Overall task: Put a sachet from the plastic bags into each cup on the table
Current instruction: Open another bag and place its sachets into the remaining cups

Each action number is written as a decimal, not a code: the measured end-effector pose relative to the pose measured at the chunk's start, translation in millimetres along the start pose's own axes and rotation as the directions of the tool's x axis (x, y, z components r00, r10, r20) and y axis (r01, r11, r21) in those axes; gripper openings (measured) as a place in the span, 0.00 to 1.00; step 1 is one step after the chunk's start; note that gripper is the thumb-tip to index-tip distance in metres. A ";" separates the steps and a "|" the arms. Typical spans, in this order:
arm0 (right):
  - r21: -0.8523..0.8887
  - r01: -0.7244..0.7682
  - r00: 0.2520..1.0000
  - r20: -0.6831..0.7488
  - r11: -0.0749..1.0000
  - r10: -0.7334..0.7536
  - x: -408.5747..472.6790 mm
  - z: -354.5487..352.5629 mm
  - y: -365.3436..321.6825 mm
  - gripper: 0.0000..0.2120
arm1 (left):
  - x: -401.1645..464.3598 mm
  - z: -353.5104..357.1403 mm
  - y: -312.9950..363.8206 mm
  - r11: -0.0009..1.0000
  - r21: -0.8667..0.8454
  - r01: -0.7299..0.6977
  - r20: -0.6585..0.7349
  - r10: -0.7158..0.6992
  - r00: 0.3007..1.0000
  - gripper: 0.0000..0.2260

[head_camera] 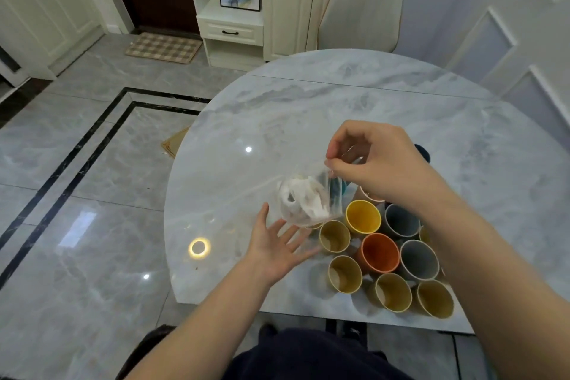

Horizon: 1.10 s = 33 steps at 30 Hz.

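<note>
So, using the orange cup (380,252) as the anchor since it's the easiest thing to spot on the marble table (308,108).

Way off to its left, the left hand (277,248) is palm up, fingers spread wide, not gripping anything. Its fingertips sit right under the bottom of the plastic bag (308,194), maybe brushing it, hard to say for sure.

The bag hangs up and to the left of the orange cup, above the tabletop. It's clear, kind of glossy and crinkled, tilted with the opening up toward the right. Inside there's a bunch of white sachets (300,199) all scrunched together, papery looking, can't count them.

Above the orange cup, the right hand (374,163) has thumb and fingers pinched shut on the bag's top edge, holding it in the air.

The cups are all clustered around the orange one: an olive cup (334,236) just to its left, a bright yellow cup (363,216) just above-left, another olive one (344,274) below-left, grey cups (419,260) on its right and upper right, more olive ones along the near edge. The ones I can see into look bare inside. The right forearm covers a few on the far right.
</note>
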State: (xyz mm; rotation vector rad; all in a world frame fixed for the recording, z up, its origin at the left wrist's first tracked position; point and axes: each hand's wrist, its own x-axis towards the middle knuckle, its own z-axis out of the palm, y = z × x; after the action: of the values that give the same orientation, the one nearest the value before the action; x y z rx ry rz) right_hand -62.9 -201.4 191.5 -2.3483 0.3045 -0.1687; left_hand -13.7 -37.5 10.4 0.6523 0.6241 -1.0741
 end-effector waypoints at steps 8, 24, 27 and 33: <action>-0.044 0.026 0.997 0.073 0.999 -0.023 -17.3 -19.7 19.7 0.06 | 0.0 25.2 -20.4 0.984 -0.169 0.055 0.273 -0.007 0.962 0.39; -0.221 0.117 0.942 0.334 0.968 -0.037 -26.0 7.6 56.3 0.11 | 13.1 51.4 -57.5 0.950 -0.264 -0.169 0.069 0.193 0.979 0.30; -0.216 0.128 0.960 0.270 0.968 -0.067 -27.9 17.5 60.5 0.10 | 14.2 51.7 -62.0 0.945 -0.267 -0.186 0.076 0.213 0.974 0.30; -0.169 0.134 0.972 0.214 0.977 -0.096 -30.5 10.5 67.8 0.07 | 16.2 50.4 -66.0 0.922 -0.322 -0.214 0.048 0.242 0.969 0.28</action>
State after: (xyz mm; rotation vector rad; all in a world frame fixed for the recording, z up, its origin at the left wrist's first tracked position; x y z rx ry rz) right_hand -101.5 -233.1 135.5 -2.5410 0.0842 0.0488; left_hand -62.1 -106.3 20.0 0.3856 0.6109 -0.7589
